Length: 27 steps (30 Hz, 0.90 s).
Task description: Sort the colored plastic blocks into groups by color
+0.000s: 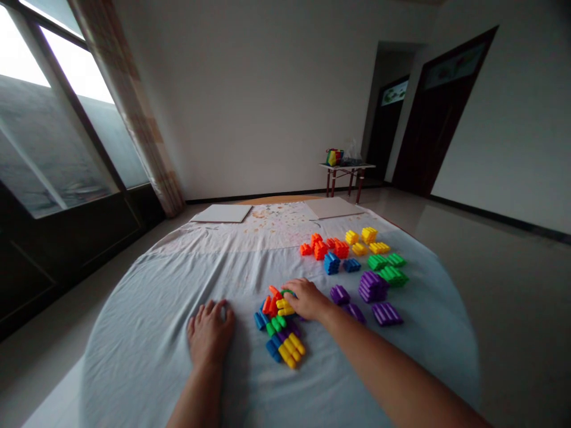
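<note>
Head view: a cluster of glossy, ridged, multicoloured plastic blocks lies toward six o'clock on the cloth-covered counter. At its two o'clock, the right grip curls over a green piece, closure unclear; at nine, the left grip rests flat, fingers spread.

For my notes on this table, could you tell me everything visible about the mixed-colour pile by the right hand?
The mixed-colour pile is a low, irregular cluster of rounded, bar-like pieces in orange-red, yellow, green, blue and purple, apparently plastic. It lies on the pale cloth, with blue pieces and yellow pieces at its near end. The right hand covers part of its far right edge, by a green piece; the grip is hidden. Whether the pieces are joined is unclear.
</note>
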Tool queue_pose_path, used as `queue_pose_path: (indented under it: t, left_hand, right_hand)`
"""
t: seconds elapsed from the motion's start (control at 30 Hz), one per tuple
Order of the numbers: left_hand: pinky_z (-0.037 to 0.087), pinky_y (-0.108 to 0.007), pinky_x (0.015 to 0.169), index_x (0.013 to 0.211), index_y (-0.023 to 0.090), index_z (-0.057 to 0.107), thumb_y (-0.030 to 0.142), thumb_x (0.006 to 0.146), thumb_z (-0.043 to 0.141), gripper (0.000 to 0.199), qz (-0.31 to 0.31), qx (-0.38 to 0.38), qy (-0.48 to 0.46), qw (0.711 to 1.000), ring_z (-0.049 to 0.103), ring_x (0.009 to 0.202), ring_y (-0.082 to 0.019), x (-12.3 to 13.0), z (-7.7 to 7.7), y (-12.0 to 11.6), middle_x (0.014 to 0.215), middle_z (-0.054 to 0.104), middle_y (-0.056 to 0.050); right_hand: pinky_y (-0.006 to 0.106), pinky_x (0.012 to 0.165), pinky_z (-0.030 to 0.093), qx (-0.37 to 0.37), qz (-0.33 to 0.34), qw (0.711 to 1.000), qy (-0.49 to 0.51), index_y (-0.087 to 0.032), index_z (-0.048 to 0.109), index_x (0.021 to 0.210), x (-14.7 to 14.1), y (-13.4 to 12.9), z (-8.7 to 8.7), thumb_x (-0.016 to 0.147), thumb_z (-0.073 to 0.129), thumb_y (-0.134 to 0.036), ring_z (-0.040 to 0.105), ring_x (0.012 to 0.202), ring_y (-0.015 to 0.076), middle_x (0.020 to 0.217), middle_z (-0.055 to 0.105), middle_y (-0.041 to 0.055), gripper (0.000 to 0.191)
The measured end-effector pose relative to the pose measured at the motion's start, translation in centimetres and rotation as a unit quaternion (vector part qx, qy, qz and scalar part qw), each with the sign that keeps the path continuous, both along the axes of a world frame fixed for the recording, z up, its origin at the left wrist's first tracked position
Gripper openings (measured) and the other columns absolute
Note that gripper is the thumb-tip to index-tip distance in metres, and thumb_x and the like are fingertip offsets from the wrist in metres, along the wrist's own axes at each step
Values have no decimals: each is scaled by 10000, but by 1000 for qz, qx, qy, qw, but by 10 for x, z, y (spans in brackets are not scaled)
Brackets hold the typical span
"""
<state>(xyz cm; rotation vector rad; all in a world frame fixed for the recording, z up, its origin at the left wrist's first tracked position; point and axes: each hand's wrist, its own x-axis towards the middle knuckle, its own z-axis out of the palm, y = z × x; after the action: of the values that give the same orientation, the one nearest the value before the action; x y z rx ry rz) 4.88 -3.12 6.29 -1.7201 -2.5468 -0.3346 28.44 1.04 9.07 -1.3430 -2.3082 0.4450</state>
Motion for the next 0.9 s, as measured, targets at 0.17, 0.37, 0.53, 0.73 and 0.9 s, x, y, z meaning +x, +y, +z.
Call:
queue_pose_path:
  t: [0.17, 0.37, 0.53, 0.73, 0.9]
  left_hand:
    - [229, -401, 1068, 1224, 239, 541, 410, 845, 275, 494, 1, -1, 3, 1000, 345, 1300, -237, 1, 2, -1, 1361, 478, -52]
    - [242, -392, 1061, 1221, 234, 545, 407, 848, 276, 491, 1, -2, 4, 1000, 354, 1293, -234, 3, 4, -2, 1357, 483, -55]
    - [241, -389, 1060, 1202, 240, 561, 416, 849, 277, 486, 3, 6, 4, 1000, 364, 1285, -237, 3, 3, -2, 1345, 495, -52]
    - [239, -391, 1062, 1202, 233, 561, 394, 843, 309, 467, 3, 10, -1, 1000, 366, 1285, -239, 2, 1, -2, 1341, 500, -57]
    - [232, -395, 1064, 1202, 233, 560, 396, 844, 310, 467, 3, 15, -4, 1000, 362, 1287, -240, 2, 0, -1, 1341, 500, -62]
  right_hand:
    - [288, 957, 343, 46, 46, 997, 47, -224, 621, 1108, -15, -10, 1, 801, 517, -259, 523, 1085, 181, 1150, 634, 26, 326]
    - [318, 903, 368, 20, 15, 999, 33, -243, 636, 1070, -30, -9, -8, 755, 585, -337, 545, 1041, 212, 1083, 649, 47, 332]
    - [294, 860, 384, 20, -16, 998, 58, -230, 657, 941, -23, -2, -13, 772, 581, -316, 577, 973, 189, 992, 671, 39, 204]
    - [278, 839, 412, 25, -41, 994, 94, -202, 632, 885, -14, 4, -11, 759, 539, -125, 608, 924, 175, 919, 690, 33, 175]
    - [257, 821, 462, -3, -41, 975, 220, -179, 588, 1003, 2, -4, -3, 782, 500, -108, 631, 925, 166, 992, 684, 67, 248]
